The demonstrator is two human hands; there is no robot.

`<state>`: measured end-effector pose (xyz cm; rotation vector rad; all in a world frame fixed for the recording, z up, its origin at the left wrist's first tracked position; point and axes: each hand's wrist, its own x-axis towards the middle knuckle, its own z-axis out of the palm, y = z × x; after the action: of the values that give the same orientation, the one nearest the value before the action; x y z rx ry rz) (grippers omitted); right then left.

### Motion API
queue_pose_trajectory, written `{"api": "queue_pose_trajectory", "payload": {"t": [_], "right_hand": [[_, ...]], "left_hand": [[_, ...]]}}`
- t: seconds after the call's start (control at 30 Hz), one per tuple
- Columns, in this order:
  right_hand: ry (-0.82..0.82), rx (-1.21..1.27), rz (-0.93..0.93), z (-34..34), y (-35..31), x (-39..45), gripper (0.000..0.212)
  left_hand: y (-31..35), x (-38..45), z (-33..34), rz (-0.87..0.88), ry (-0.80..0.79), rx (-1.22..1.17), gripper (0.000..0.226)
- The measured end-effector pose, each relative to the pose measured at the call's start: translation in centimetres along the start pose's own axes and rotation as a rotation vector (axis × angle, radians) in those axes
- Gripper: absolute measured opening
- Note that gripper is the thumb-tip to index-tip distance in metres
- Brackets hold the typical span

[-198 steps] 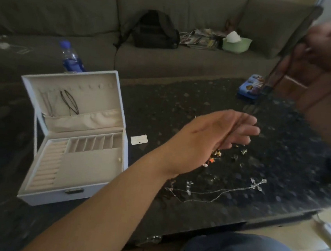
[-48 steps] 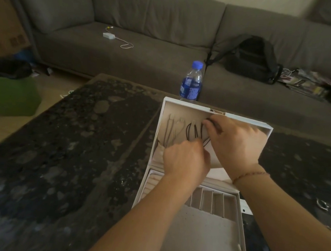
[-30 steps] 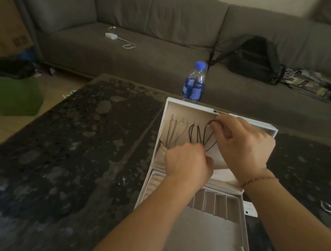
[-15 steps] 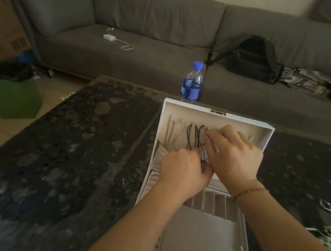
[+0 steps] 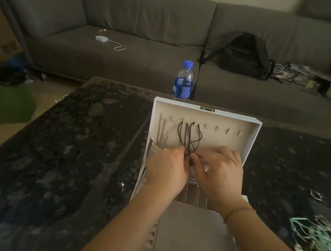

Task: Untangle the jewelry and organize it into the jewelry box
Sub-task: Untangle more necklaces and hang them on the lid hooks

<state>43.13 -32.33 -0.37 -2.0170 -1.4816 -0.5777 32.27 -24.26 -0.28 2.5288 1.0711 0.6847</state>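
Cords hanging on lid hooks; both hands, left and right, pinching cord ends at box pocket. Tangle at 4 o'clock waiting.

The room is dim and the light is soft and warm, without hard shadows. Around my jewelry box the picture is sharpest; its pale lining is the brightest surface. Right of the box, the loose jewelry on the dark table is smeared by motion blur. Behind the box, the sofa bends at the edges from the wide lens.
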Motion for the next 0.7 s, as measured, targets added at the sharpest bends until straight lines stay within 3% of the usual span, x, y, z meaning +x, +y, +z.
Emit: {"api": "queue_pose_trajectory", "payload": {"t": [0.1, 0.2, 0.33, 0.4, 0.57, 0.7], "right_hand": [[-0.116, 0.084, 0.094, 0.2, -0.6, 0.5, 0.029], [-0.227, -0.057, 0.124, -0.2, -1.5, 1.0, 0.029], [-0.572, -0.146, 0.303, -1.2, -2.3, 2.5, 0.035], [-0.649, -0.205, 0.33, -1.3, -2.7, 3.5, 0.032], [-0.659, -0.241, 0.282, -1.0, -2.9, 3.8, 0.034], [-0.545, 0.125, 0.383, -2.0, -1.0, 2.6, 0.029]], "left_hand": [[0.0, -0.3, 0.1, -0.002, -0.073, -0.014, 0.022], [-0.4, -0.2, -0.3, -0.061, -0.108, -0.132, 0.024], [-0.5, -0.2, -1.0, -0.045, -0.029, -0.191, 0.026], [-0.4, -0.2, -1.0, -0.01, 0.026, -0.17, 0.019], [-0.2, -0.4, -1.0, -0.005, 0.02, -0.071, 0.017], [-0.1, 0.0, -0.7, -0.095, -0.029, 0.008, 0.019]]}}
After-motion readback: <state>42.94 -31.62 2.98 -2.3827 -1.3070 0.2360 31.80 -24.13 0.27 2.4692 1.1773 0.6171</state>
